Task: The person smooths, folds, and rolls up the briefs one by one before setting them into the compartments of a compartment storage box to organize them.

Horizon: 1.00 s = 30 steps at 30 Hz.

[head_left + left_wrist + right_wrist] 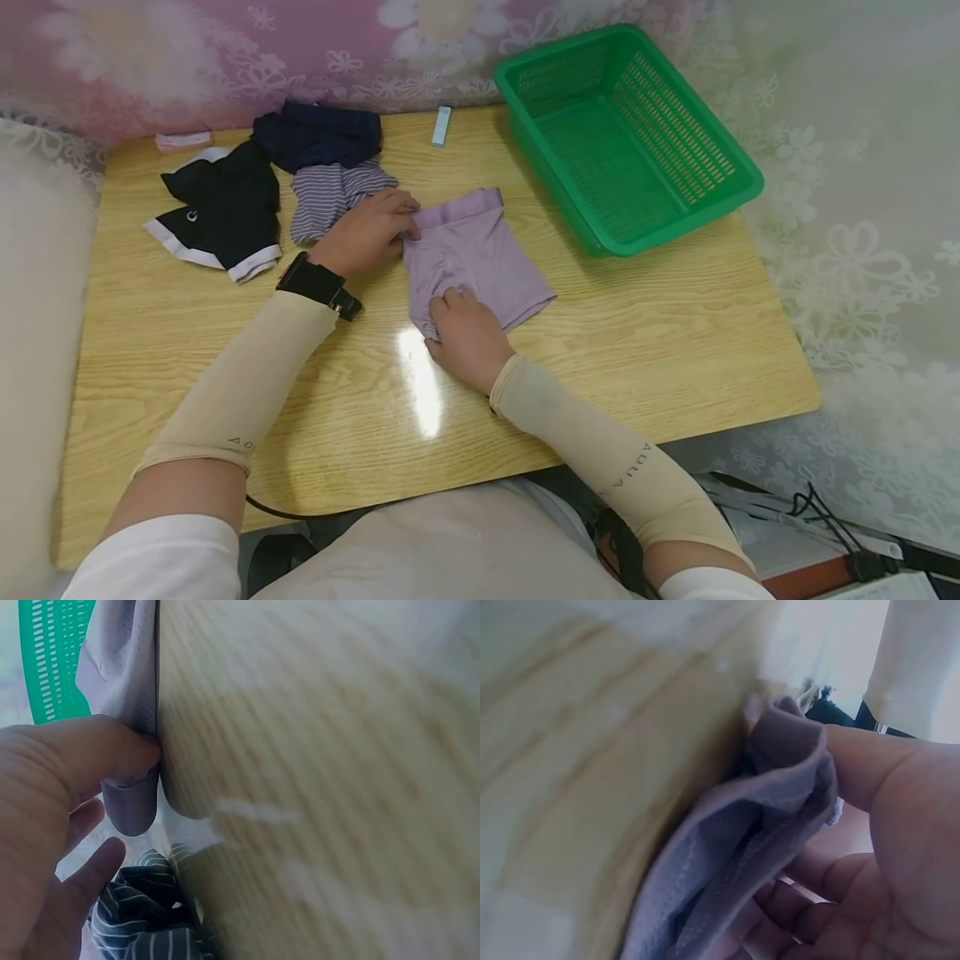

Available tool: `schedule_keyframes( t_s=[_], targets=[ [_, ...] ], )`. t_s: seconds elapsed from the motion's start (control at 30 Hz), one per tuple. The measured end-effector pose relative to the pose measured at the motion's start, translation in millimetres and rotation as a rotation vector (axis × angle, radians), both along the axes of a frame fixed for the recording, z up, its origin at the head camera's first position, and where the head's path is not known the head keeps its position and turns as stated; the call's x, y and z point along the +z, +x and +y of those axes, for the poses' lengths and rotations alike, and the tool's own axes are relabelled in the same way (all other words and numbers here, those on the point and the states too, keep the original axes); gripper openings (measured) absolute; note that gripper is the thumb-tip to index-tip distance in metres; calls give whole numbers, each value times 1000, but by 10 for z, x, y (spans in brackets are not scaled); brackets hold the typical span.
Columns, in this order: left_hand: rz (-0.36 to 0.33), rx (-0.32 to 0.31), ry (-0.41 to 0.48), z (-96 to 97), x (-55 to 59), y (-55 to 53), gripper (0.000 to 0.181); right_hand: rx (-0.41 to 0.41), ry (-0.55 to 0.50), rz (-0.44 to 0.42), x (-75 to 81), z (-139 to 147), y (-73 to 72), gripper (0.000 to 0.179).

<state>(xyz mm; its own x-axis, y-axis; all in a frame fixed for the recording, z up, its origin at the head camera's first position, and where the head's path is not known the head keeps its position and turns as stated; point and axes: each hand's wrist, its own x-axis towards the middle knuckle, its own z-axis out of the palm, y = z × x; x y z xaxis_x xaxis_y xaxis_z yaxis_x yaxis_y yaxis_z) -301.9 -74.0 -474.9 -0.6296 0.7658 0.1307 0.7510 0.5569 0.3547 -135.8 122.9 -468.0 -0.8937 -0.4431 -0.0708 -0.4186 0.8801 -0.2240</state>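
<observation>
A lilac pair of boxer briefs (487, 258) lies on the table, waistband toward the far side. My left hand (367, 233) pinches it at the left end of the waistband. In the left wrist view, the thumb (124, 754) presses on the fabric while two fingertips show apart from it below. At the near left leg opening, my right hand (468, 337) grips the hem. The right wrist view shows that hem (727, 802) folded between the thumb and curled fingers, its opening gaping slightly. A striped garment (322, 200) lies just behind my left hand.
A green plastic basket (577, 196) stands at the back right. Black shorts with white trim (232, 208) and a navy garment (318, 137) lie at the back left. A pale blue strip (441, 127) and a pink item (183, 141) lie by the wall.
</observation>
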Motion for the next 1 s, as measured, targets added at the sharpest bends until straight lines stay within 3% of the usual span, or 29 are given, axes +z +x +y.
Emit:
schedule_keyframes(
  t_s=[0.3,0.57,0.8,1.0],
  targets=[
    [1,-8,27,-15,-27,37,16,1,-37,-50,3,114,-4,26],
    [4,-49,29,-40,-6,65,12,-30,-171,-112,40,314,46,12],
    [-122,-56,88,-26,97,87,14,-81,-298,-177,94,461,32,9],
    [-213,-70,85,-12,163,79,22,-131,-418,-274,61,597,-25,23]
  ],
)
